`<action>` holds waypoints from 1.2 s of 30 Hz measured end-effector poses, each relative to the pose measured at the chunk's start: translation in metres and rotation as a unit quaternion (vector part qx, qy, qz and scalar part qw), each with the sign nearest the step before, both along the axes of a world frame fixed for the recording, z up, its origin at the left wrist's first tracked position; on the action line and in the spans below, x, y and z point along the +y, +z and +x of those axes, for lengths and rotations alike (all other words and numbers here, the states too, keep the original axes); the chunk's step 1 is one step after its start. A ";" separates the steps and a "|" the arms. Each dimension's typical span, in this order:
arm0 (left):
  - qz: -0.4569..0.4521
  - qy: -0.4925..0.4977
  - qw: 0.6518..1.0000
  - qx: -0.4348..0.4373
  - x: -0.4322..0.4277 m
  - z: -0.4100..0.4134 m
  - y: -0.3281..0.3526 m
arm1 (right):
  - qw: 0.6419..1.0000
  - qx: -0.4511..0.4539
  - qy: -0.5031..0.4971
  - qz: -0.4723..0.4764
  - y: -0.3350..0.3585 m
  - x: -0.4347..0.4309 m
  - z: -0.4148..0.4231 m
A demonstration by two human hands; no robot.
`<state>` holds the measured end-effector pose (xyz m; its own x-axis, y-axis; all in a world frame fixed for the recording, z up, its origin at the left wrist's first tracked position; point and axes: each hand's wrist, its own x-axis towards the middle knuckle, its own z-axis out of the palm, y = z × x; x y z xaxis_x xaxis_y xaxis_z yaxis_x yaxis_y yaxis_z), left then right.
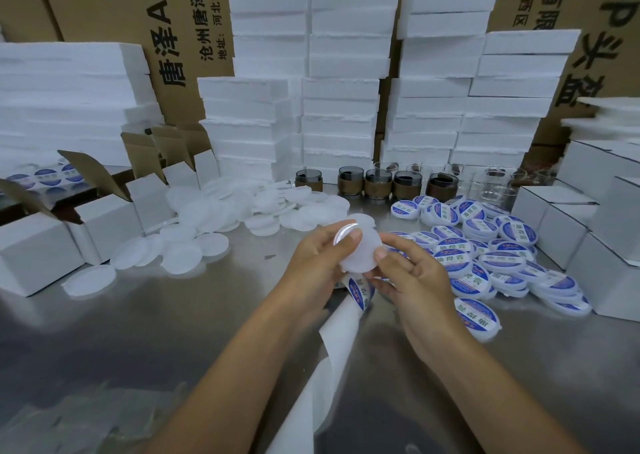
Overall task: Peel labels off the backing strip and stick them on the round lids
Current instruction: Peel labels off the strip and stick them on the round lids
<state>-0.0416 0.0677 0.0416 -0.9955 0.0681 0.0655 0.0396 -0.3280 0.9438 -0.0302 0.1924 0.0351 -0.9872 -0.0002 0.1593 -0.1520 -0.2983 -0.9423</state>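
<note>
1. Bare steel table (156,329) lies open at the near left, up to the heap of plain lids (204,221).
2. Labelled lids (491,249) crowd the right, reaching the white boxes (609,246).
3. Open cartons (104,218) wall in the left edge.
4. Cups (377,183) and foam stacks (339,107) close the back.
5. The left hand (311,266) and right hand (412,277), holding a lid (360,256), fill the middle.
6. A paper strip (332,356) crosses the near centre.

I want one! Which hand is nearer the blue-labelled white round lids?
Right. The right hand is beside the blue-labelled white round lids; the left hand is farther left.
</note>
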 end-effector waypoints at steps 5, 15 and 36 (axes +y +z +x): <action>-0.007 -0.029 0.999 0.014 -0.001 -0.003 -0.003 | 1.000 0.005 0.009 0.011 -0.002 -0.001 0.001; 0.092 0.026 0.995 -0.008 0.007 -0.002 -0.011 | 0.992 -0.003 -0.076 0.102 -0.006 0.010 -0.009; 0.144 0.097 0.985 -0.026 -0.009 -0.001 -0.002 | 0.989 -0.017 -0.030 0.141 -0.008 0.020 -0.015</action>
<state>-0.0422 0.0590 0.0398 -0.9906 -0.1365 0.0025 0.0810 -0.5732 0.8154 -0.0450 0.2121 0.0274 -0.9916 0.0186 0.1280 -0.1283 -0.0153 -0.9916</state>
